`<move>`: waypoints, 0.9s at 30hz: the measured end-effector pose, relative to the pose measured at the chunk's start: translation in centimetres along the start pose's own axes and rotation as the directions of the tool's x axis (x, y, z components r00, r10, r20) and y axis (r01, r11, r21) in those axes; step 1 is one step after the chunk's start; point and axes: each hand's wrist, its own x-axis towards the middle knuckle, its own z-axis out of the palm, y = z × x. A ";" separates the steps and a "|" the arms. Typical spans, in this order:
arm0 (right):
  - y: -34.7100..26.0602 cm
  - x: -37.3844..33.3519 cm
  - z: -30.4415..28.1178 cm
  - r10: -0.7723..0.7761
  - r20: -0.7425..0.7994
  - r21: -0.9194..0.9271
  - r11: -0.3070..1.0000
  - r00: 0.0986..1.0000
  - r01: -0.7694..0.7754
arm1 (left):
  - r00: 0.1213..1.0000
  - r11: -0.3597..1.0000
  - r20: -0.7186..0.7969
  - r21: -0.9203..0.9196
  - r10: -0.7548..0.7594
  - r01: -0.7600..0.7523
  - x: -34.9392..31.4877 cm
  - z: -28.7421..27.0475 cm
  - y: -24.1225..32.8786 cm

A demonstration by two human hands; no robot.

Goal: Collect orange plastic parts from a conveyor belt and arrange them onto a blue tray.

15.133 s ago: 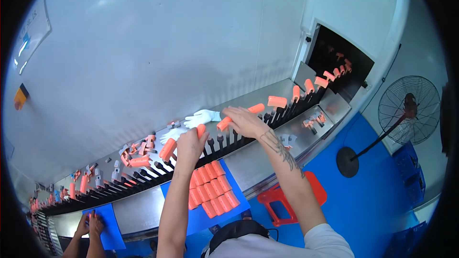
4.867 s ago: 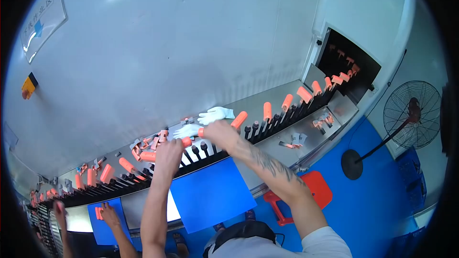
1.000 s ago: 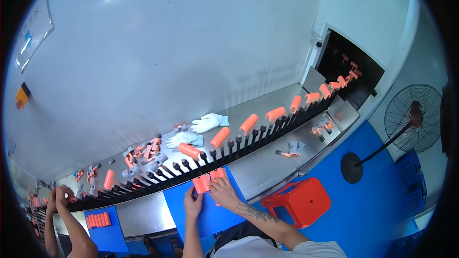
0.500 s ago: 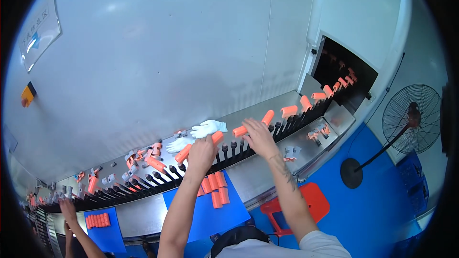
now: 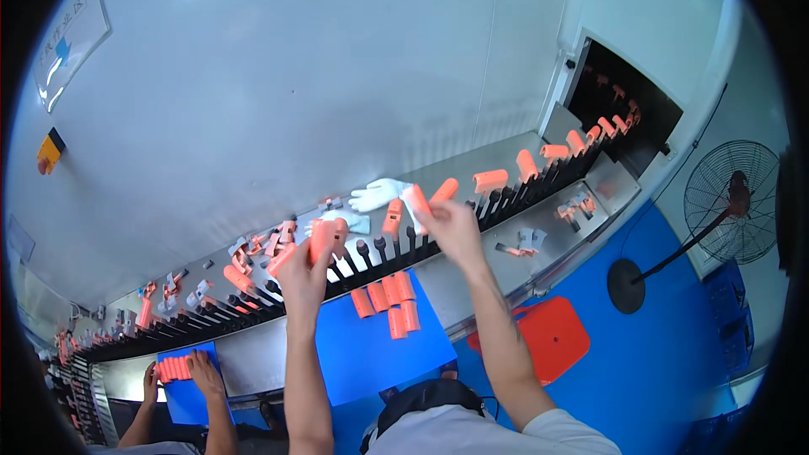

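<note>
My left hand is closed around orange curved plastic shells, raised over the row of black posts. Part of that bundle is hidden by my fingers, so I cannot tell how many there are. My right hand grips another orange shell by its lower end, apart from the posts. Just left of it, an orange shell with a dark slot stands on a post, and one more tilted shell is behind my fingers. White gloves lie behind the posts.
Several orange shells lie on a blue sheet before me. A co-worker's hands handle a row of shells at lower left. Shell-topped posts come from a dark opening. Right are a red stool and a black fan.
My left hand has shifted left, with more shells visible in it. My right hand now holds a shell lifted off the posts. The co-worker's hands have moved onto the row of shells.
</note>
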 end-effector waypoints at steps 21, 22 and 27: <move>17.8 -15.8 -10.5 0.026 0.200 -0.621 0.776 0.980 0.106 | 0.878 0.929 0.326 0.007 -0.351 0.369 -19.4 20.5 -2.1; 18.4 -15.1 -11.5 0.025 0.198 -0.625 0.773 0.980 0.107 | 0.879 0.936 0.329 0.050 -0.343 0.347 -19.3 21.4 -1.4; 20.6 -11.7 -15.5 0.042 0.257 -0.549 0.828 0.966 0.110 | 0.934 0.960 0.247 0.178 -0.258 0.218 -18.7 26.5 0.4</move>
